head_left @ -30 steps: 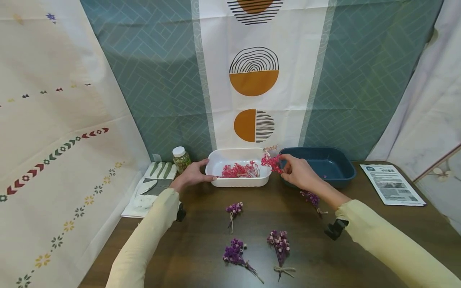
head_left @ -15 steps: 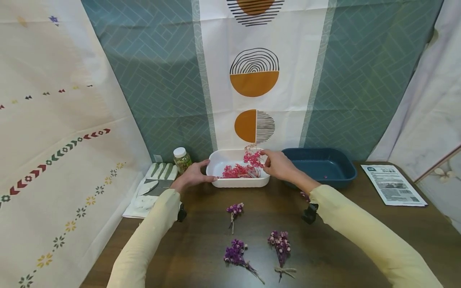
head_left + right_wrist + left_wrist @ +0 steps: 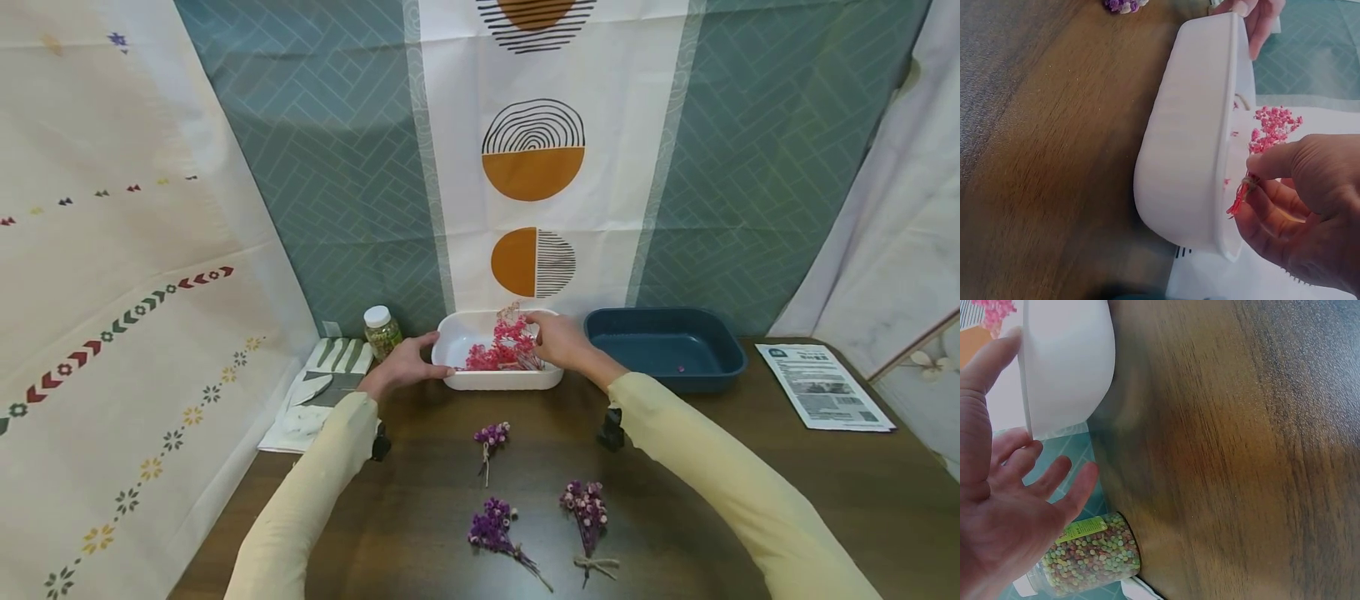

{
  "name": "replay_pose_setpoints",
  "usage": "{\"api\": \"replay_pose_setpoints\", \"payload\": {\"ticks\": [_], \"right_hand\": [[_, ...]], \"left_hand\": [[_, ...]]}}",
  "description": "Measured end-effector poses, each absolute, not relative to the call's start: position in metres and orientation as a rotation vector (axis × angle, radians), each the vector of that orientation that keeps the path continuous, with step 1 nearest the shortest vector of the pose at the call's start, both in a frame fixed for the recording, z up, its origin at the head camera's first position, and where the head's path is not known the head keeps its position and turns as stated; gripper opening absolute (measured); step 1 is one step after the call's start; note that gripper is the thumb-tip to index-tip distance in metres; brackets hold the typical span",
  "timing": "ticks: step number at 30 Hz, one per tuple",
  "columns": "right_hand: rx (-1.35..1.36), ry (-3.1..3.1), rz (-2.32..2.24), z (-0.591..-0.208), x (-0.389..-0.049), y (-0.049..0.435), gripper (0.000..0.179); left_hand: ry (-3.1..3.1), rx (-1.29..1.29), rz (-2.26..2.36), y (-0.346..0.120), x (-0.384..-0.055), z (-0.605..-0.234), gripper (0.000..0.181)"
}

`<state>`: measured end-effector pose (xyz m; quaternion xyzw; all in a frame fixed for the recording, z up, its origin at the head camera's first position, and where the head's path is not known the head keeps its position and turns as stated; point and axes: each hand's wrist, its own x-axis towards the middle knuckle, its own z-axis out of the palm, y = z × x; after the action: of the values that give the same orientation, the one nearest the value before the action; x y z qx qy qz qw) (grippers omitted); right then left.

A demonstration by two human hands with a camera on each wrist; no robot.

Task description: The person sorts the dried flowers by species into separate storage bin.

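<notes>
In the head view a white basin (image 3: 502, 382) stands at the back of the table with pink dried flowers (image 3: 483, 358) inside. My left hand (image 3: 401, 367) grips its left end, thumb at the front rim and fingers at the end wall. Over the basin's right end, my right hand (image 3: 561, 340) holds a small bunch of pink dried flowers (image 3: 1275, 125). The right wrist view shows thumb and fingers pinching its stems near a twine tie (image 3: 1249, 181). The blooms point away from that hand, inside the basin's rim.
A blue basin (image 3: 667, 379) with a pink speck inside stands at the right. Purple bunches (image 3: 587, 508) lie on the table (image 3: 420, 517). A white-lidded jar (image 3: 382, 335) and a white-and-grey item (image 3: 330, 383) are at the left, a printed sheet (image 3: 825, 387) at far right.
My right hand has moved left from the blue basin's edge to over the white basin, carrying the pink bunch, which has come down among the other pink flowers. My left hand stays put.
</notes>
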<state>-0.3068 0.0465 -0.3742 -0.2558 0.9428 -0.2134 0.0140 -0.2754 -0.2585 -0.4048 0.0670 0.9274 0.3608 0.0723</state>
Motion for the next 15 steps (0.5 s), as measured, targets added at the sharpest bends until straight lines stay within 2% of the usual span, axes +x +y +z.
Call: {"api": "replay_pose_setpoints", "payload": {"ticks": [15], "right_hand": [[-0.756,2.881,-0.7,-0.385,-0.308,0.036,0.055]], "left_hand": [[2.806,0.23,1.052,-0.259,-0.276,-0.404,0.09]]}}
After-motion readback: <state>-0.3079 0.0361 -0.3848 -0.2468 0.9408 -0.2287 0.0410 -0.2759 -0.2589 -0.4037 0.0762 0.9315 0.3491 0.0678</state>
